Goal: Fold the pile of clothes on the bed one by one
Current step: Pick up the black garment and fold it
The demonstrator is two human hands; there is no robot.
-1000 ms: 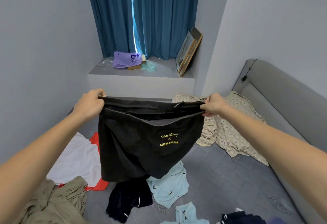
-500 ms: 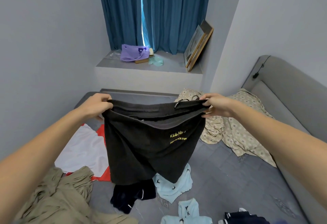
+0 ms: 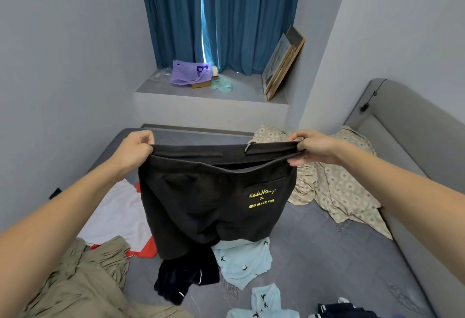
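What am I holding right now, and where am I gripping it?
Black shorts, held up by the waistband: left hand grips its left end, right hand its right end.

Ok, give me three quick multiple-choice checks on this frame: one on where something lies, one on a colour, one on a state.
1. Where does the purple plastic bag lie?
A. on the window ledge
B. on the bed
C. on the headboard

2. What colour is the lettering on the black fabric shorts?
A. white
B. yellow
C. red

3. How are the shorts held?
A. flat on the bed
B. by one hand
C. up by the waistband, both hands

Answers:
1 A: the bag sits on the grey window ledge below the blue curtains.
2 B: the print on the shorts reads yellow.
3 C: the left hand and right hand each grip a waistband end, and the shorts hang above the grey bed.
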